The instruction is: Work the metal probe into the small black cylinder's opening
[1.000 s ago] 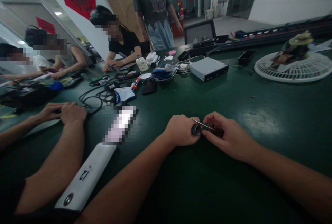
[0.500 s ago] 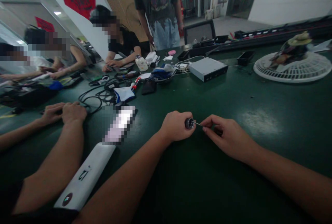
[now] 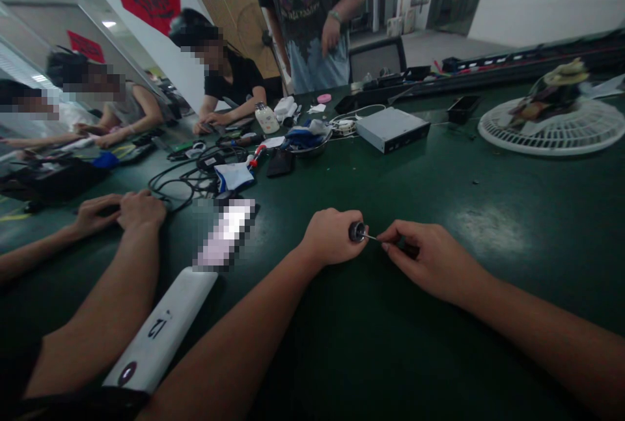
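My left hand (image 3: 334, 237) is wrapped round a small dark cylindrical piece (image 3: 357, 231) whose round, hollow-looking end faces right. Between thumb and fingertips, my right hand (image 3: 422, 253) pinches a thin metal rod (image 3: 371, 237). The rod's far tip reaches the open end of the cylinder; how deep it goes I cannot tell. Most of the cylinder is hidden inside my left fist. Both hands are low over the dark green table (image 3: 415, 349).
A white device with a lit screen (image 3: 161, 330) lies left of my left forearm. A co-worker's hands (image 3: 122, 213) are beyond it. Farther back are black cables (image 3: 183, 177), a grey disc drive (image 3: 393, 129) and a white fan grille (image 3: 551, 128). A person (image 3: 312, 17) stands across the table.
My hands stay almost in place, with the rod still at the cylinder's end. The standing person has shifted slightly right and bent one arm in front of the body.
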Demonstrator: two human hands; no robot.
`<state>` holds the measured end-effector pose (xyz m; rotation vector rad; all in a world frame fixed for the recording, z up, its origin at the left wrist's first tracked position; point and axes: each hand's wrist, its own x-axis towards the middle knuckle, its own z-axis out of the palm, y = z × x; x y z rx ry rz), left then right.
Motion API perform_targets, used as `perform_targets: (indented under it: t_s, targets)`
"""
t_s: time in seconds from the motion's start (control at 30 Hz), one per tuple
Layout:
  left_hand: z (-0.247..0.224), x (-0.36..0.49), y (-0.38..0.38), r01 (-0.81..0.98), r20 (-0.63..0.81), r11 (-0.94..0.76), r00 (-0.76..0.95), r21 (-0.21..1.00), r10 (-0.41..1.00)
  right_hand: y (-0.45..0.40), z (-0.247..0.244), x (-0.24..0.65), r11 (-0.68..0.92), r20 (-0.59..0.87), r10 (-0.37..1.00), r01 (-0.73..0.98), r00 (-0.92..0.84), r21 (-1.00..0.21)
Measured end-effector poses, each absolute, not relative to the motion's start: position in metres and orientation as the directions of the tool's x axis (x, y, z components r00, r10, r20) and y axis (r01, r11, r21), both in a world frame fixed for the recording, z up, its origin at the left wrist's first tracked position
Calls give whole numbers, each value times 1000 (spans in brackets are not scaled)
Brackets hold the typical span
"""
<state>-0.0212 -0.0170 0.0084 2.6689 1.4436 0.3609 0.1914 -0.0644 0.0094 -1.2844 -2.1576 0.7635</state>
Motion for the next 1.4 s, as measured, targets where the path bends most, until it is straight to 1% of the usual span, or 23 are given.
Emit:
perform_targets:
  t_s: [0.17,0.3,0.43,0.63,0.77,0.9,1.1,1.23,1.4]
  targets:
    - [11,-19,-18,817,121,-555,542,156,832,-63,9,191,366,138,913,619,-385,-695]
    - [10,-18,-19,817,112,-561,550,134,827,-62,12,192,412,155,881,564,-447,-716]
    - [8,-17,-18,816,115,-569,558,104,822,-63,11,192,468,185,850,546,-493,-695]
    - [8,-18,-18,823,117,-561,551,89,826,-64,13,192,450,161,868,606,-470,-656]
    - [10,-18,-19,832,87,-550,544,72,835,-65,15,192,433,152,885,656,-440,-619]
    - [13,-16,-20,831,76,-555,552,41,831,-65,14,191,433,174,895,701,-412,-566]
    - [18,-12,-24,839,60,-544,542,25,838,-66,11,191,494,254,869,714,-425,-497]
    - [18,-11,-25,853,55,-522,520,29,852,-67,10,193,563,310,826,685,-470,-463]
    - [17,-12,-24,859,52,-512,511,17,858,-65,10,194,628,308,776,628,-551,-459]
